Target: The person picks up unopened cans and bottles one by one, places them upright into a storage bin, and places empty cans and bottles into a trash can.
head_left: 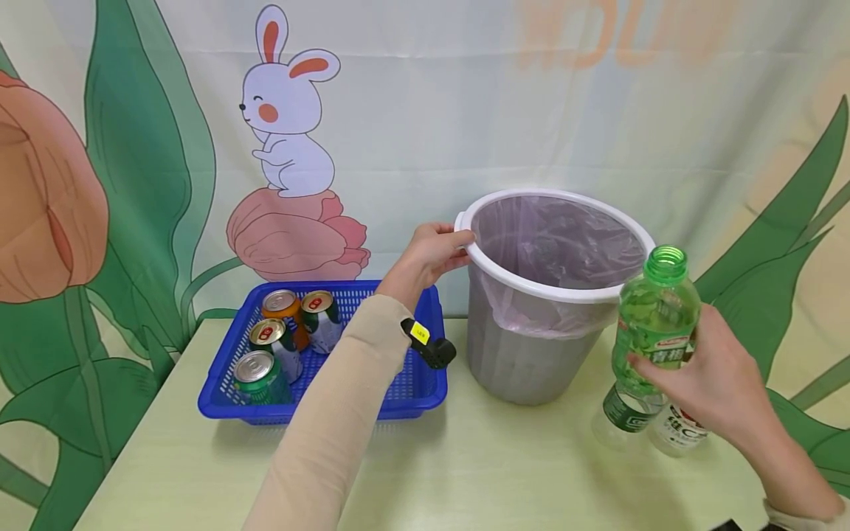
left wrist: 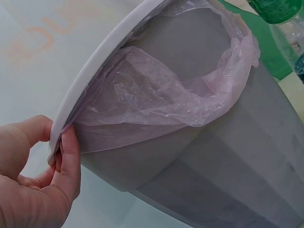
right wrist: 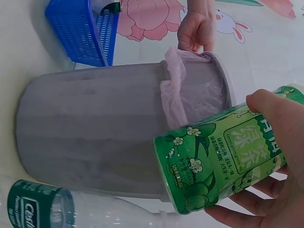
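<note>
A grey trash can [head_left: 531, 361] with a white rim and a pinkish plastic liner [left wrist: 161, 99] stands on the table. My left hand [head_left: 434, 251] pinches the rim at its left side, thumb on one face and fingers on the other, as the left wrist view shows. In my right hand [head_left: 713, 383] is a green tea bottle [head_left: 657, 324], uncapped and upright, held above the table just right of the can. Below and behind it stand a clear bottle with a dark green label [head_left: 627, 409] and another clear bottle with a white label [head_left: 680, 431], partly hidden by the hand.
A blue plastic basket [head_left: 434, 369] sits left of the can, holding several drink cans, among them an orange can [head_left: 285, 310] and a green can [head_left: 260, 377]. My left forearm crosses over it. Behind the table hangs a printed cloth [head_left: 412, 125] with a rabbit and tulips.
</note>
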